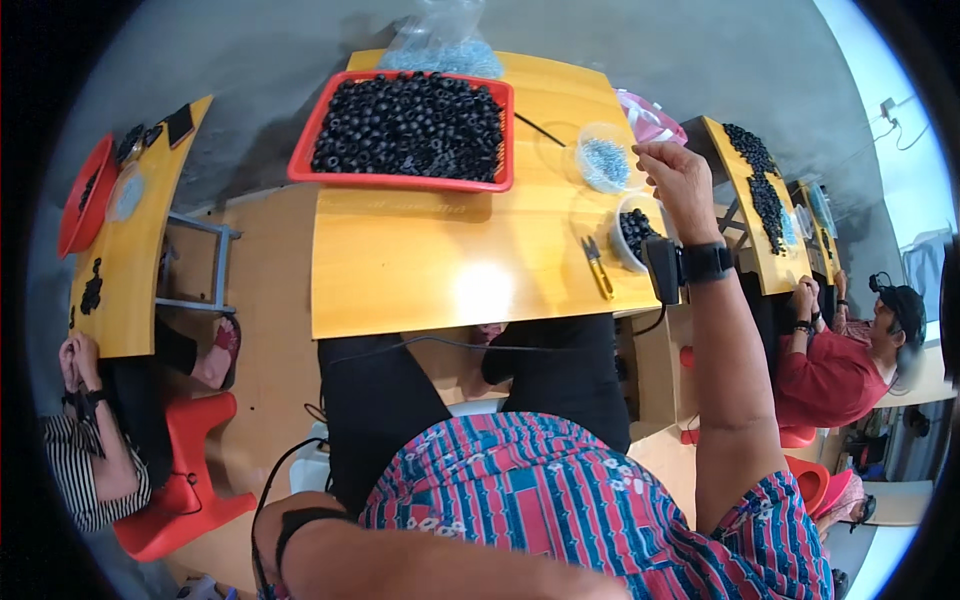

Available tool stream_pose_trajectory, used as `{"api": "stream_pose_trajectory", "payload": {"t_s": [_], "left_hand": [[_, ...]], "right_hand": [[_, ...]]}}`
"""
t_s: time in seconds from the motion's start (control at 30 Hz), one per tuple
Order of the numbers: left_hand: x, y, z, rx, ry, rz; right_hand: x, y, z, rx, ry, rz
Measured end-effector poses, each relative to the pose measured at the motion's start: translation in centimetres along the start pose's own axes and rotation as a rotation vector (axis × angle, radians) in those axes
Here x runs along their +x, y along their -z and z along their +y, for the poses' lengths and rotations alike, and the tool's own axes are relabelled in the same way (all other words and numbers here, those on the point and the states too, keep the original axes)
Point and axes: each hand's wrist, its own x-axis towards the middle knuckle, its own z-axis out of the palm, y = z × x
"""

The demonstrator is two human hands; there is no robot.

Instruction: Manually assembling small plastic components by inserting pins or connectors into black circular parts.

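My right hand (680,180) hovers at the right side of the table, fingers curled together in a loose pinch. Whatever they hold, if anything, is too small to make out. Beside its fingertips stands a clear round tub (604,160) of small silvery pieces, probably screws. Just below the hand, a white tub (636,232) holds black rings. Yellow-handled thread snips (598,268) lie left of that tub. My left hand (274,522) is low at the left by my hip, mostly out of sight beyond a black wristband; its fingers are hidden.
A red basket (503,140) full of black rings sits on the yellow table (400,270). Behind it lies a clear bag (440,45) of silvery pieces. A cable (430,338) runs along the front edge. People sit at tables on both sides; a red stool (190,470) stands left.
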Motion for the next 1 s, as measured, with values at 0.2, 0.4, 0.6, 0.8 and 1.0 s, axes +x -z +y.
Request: {"api": "stream_pose_trajectory", "payload": {"t_s": [0.2,0.4,0.6,0.8,1.0], "left_hand": [[-0.3,-0.7,0.1,0.077,0.102,0.242],[-0.2,5.6,-2.0,-0.058,0.346,-0.038],[-6.1,7.7,-12.5,0.459,0.441,-0.107],[-10.0,8.2,-18.4,0.425,0.646,-0.096],[-12.1,8.3,-20.4,0.355,0.781,0.008]], "right_hand": [[5.9,-0.5,5.4,-0.315,0.185,-0.114],[7.6,-5.5,8.3,-0.545,0.145,-0.295],[9.6,-6.9,11.3,-0.582,0.029,-0.382],[9.8,-7.7,10.9,-0.602,0.013,-0.382],[9.8,-7.6,9.7,-0.66,0.019,-0.415]]}}
